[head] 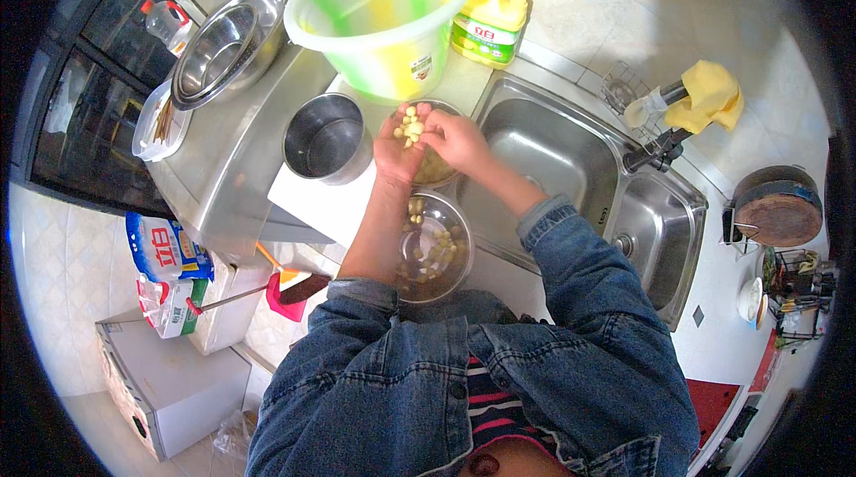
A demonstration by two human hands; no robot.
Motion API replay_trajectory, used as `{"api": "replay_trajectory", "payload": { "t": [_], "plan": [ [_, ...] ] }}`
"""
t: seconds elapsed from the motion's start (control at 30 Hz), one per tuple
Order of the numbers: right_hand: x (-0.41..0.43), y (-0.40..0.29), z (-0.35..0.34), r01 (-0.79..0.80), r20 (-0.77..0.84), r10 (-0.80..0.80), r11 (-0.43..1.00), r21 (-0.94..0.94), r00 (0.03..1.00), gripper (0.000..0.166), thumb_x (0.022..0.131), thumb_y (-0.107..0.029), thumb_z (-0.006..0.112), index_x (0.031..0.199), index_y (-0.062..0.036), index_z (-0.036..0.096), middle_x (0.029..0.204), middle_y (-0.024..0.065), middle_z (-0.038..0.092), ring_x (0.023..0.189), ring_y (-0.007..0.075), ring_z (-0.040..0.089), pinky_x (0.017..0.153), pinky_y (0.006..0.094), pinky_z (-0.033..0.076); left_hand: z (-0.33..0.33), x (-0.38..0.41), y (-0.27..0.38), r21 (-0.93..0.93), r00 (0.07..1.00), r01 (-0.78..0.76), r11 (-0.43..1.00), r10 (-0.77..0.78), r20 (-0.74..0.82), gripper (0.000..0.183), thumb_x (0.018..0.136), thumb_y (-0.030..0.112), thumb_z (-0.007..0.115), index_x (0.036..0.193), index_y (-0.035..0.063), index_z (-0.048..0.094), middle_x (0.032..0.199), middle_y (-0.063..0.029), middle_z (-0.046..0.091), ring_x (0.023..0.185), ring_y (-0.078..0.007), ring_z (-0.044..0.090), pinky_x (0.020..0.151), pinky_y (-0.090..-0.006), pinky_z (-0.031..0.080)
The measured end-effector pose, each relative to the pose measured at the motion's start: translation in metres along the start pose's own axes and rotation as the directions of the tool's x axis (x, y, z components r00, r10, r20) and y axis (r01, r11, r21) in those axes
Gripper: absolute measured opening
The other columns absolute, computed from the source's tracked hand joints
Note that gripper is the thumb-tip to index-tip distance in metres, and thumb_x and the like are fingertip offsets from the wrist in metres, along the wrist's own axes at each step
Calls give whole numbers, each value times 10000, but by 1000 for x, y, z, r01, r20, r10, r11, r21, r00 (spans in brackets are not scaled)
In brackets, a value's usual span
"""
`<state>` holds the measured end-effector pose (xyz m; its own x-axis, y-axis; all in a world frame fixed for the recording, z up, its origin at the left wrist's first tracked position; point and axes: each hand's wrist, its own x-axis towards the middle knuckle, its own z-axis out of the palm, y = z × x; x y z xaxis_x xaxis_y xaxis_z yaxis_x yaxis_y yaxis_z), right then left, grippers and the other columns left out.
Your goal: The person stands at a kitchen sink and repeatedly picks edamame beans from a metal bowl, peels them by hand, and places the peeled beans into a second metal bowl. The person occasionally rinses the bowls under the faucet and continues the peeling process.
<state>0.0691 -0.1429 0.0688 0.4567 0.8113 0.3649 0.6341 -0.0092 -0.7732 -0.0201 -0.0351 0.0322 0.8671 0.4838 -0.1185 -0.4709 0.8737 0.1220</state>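
Palm up, my left hand (pixel 398 159) cups several small pale-yellow seeds (pixel 409 122), which look like lotus seeds. The thumb and forefinger of my right hand (pixel 460 140) come together at the edge of these seeds; whether they pinch one is hidden. Directly beneath both hands is a round metal bowl (pixel 449 106) with pale contents, partly covered by them. Nearer my body, a shiny stainless steel bowl (pixel 461 276) holds more loose seeds (pixel 445 246), and my left forearm overlaps its left side. A deep steel pot (pixel 328 139) stands left of my left hand.
Behind the hands rises a large green-and-yellow plastic tub (pixel 381 29), beside a yellow detergent jug (pixel 489 25). A double steel sink (pixel 548 136) with a black faucet (pixel 649 153) lies right. Stacked steel basins (pixel 227 49) stand left, near a plastic container (pixel 160 126).
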Motion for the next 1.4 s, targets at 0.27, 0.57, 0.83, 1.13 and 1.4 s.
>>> {"api": "replay_trajectory", "payload": {
  "t": [0.27, 0.57, 0.83, 1.13, 1.4],
  "plan": [
    [1, -4, -1, -7, -70, -1, 994, -108, 998, 118, 791, -129, 606, 872, -46, 585, 687, 98, 625, 564, 225, 600, 511, 315, 452, -12, 2, 4, -21, 994, 47, 999, -45, 104, 452, 958, 302, 247, 1190, -16, 470, 1242, -207, 466, 1167, -337, 434, 988, -465, 345],
    [7, 27, -15, -227, -63, 251, 940, 256, 966, 61, 807, -42, 540, 856, -25, 571, 660, 110, 608, 596, 177, 597, 555, 297, 465, 3, -2, 3, 4, 991, 55, 998, -54, -123, 317, 944, 234, 389, 1141, 4, 483, 1105, -187, 529, 952, -261, 540, 711, -316, 476],
    [4, 27, -24, -20, 267, 85, 972, -236, 960, 112, 718, -118, 578, 811, -70, 619, 724, 142, 613, 717, 334, 598, 624, 408, 469, 44, -24, 16, 699, 969, 248, 670, -185, -165, 245, 854, 126, 556, 1079, 58, 491, 864, -84, 582, 686, -130, 542, 452, -167, 362],
    [10, 16, 10, 268, 602, 257, 718, -642, 756, 404, 681, -147, 609, 1082, -105, 587, 1117, 134, 544, 965, 305, 563, 779, 389, 491, 26, -108, 5, 990, 792, 57, -127, -598, -123, 203, 873, 197, 552, 1043, 87, 570, 907, -37, 601, 717, -117, 575, 598, -250, 468],
    [9, 17, 21, 251, 583, 257, 718, -649, 771, 506, 691, -216, 601, 1180, -121, 511, 1190, 167, 495, 1015, 337, 543, 808, 406, 484, -2, -125, 1, 856, 699, -321, -406, -711, -76, 346, 874, 258, 532, 1179, 95, 542, 1221, -146, 502, 1130, -285, 473, 968, -369, 362]
  ]
}}
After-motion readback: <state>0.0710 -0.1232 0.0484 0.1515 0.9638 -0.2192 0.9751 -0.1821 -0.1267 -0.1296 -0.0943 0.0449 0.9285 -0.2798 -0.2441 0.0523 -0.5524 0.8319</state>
